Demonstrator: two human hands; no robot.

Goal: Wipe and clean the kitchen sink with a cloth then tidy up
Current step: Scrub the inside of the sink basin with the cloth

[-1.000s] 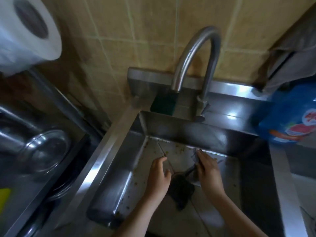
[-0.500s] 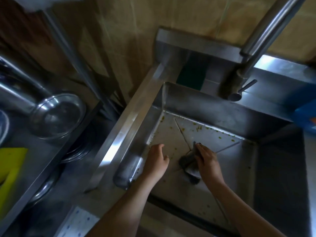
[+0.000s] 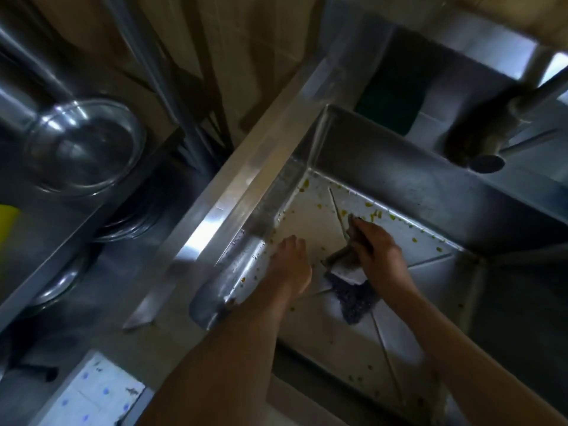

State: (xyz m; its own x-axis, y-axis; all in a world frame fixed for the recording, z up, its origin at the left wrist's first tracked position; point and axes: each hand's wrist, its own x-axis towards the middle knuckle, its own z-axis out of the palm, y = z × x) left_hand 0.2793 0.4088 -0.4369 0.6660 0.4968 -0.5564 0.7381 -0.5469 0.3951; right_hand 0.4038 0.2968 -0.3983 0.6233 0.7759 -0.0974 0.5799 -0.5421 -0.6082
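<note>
Both forearms reach down into the sink (image 3: 399,179). The left hand (image 3: 290,265) lies palm-down on the sink floor near the left wall, fingers straight and together. The right hand (image 3: 379,256) presses the cloth (image 3: 353,298) against mid-floor, fingers curled over it. Yellow scraps (image 3: 372,215) dot the far edge.

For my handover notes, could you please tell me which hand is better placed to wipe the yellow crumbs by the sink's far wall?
Probably the right hand: it grips the cloth beside those crumbs, while the left hand lies bare on the sink floor.
</note>
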